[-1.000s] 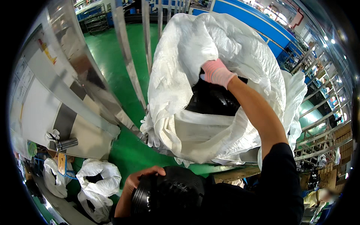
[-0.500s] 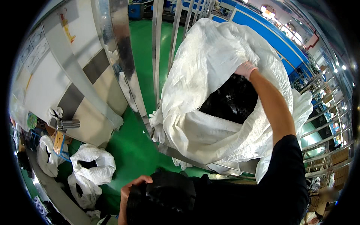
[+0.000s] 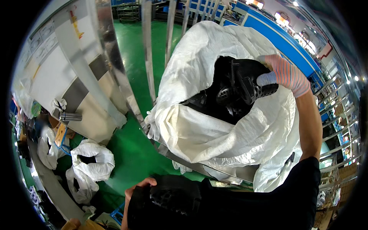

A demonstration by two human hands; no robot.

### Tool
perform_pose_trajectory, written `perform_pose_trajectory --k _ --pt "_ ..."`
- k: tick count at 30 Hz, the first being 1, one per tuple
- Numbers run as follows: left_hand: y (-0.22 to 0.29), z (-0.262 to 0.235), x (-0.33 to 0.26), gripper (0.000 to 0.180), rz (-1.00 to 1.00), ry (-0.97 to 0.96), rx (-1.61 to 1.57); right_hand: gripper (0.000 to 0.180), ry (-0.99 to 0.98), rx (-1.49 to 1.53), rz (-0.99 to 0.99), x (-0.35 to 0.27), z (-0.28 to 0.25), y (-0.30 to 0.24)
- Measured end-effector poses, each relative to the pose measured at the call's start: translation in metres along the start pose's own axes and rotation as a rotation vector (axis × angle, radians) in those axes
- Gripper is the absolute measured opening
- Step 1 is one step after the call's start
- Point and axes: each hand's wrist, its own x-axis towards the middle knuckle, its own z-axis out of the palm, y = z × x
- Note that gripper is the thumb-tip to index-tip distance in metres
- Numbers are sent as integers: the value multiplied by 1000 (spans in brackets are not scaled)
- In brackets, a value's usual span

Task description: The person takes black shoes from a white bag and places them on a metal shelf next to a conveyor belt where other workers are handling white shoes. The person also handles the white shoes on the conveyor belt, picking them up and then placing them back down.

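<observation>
Green workshop floor (image 3: 126, 153), steel posts rising from it. Right hand (image 3: 285, 74), in a striped glove, gripping a black plastic part (image 3: 245, 82) at the mouth of a big white sack (image 3: 214, 130), far right. Left hand (image 3: 136, 195), bare, clasped around another black part (image 3: 174, 195), near, low. Smaller white bags (image 3: 90, 165) lying left on the floor.

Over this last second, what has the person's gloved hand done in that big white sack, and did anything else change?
The right hand, which was reaching down among the black parts, has come up to the rim of the white sack gripping a black plastic part. The left hand stays pressed on the stack of black parts held against the body. The small white bags on the green floor lie as before.
</observation>
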Motion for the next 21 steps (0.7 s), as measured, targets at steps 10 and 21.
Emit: perform_pose_trajectory --k 10,21 --pt "75 8 -63 73 -22 49 35 43 907 50 -151 -72 158 -20" --pt "89 -90 -183 77 268 -132 -686 34 -202 1428 70 19 412 -167"
